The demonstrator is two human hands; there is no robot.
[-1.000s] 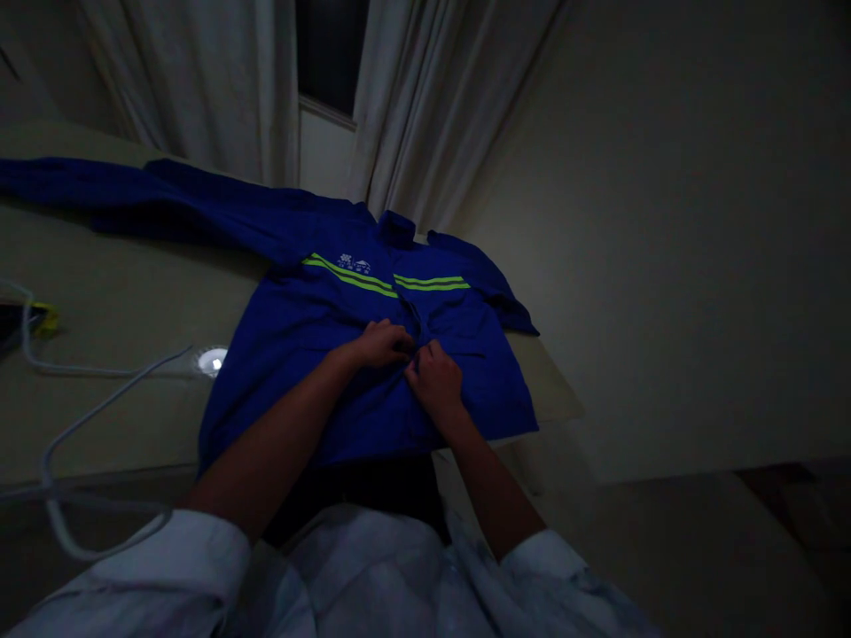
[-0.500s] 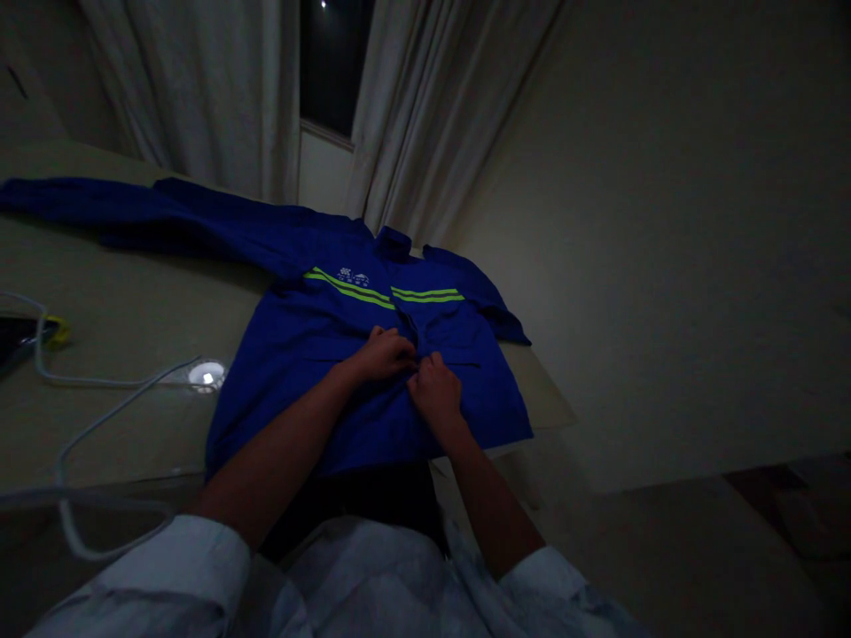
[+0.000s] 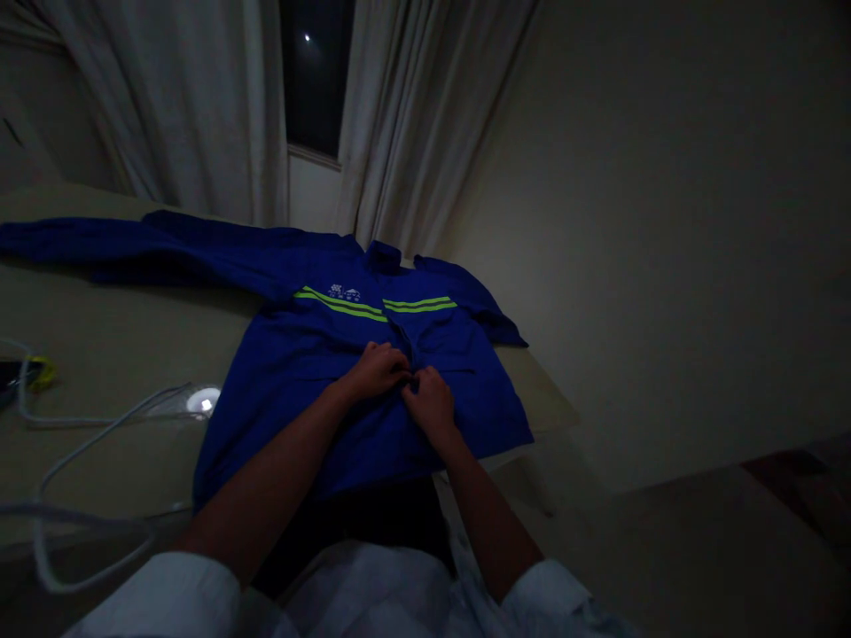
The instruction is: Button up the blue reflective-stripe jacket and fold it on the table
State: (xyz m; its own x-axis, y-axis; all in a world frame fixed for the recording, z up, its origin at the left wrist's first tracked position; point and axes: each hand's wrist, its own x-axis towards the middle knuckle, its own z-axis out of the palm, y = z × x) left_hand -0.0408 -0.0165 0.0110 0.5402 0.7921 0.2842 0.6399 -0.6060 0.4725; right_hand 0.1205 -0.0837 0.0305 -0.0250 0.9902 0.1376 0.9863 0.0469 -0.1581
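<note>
Pretty dim shot, but the step in hand looks like work on the centre front of a royal-blue long-sleeved work jacket [image 3: 292,359]. It's laid flat and face up on a pale beige tabletop [image 3: 113,328], with the stand-up collar [image 3: 384,257] pointing away from the body. One long sleeve [image 3: 133,244] is stretched far out to the left, and the other sleeve [image 3: 472,299] lies bunched at the right.

Both bare hands are brought together at the front opening. The left hand [image 3: 376,372] is curled over one front edge with its fingers bunched, and the right hand [image 3: 429,406] is pinched in beside it, with the fingertips closed on the cloth. Whatever is being held there is hidden by the fingers, so a button can't be told from a snap.

The next move seems to call for the two front edges being kept lined up and the cloth kept smooth. The fabric is matte and fairly stiff-looking, with two neon yellow-green reflective stripes [image 3: 339,304] across the chest. A looped white rubbery cable [image 3: 99,434] lies on the tabletop, left of the jacket.
</note>
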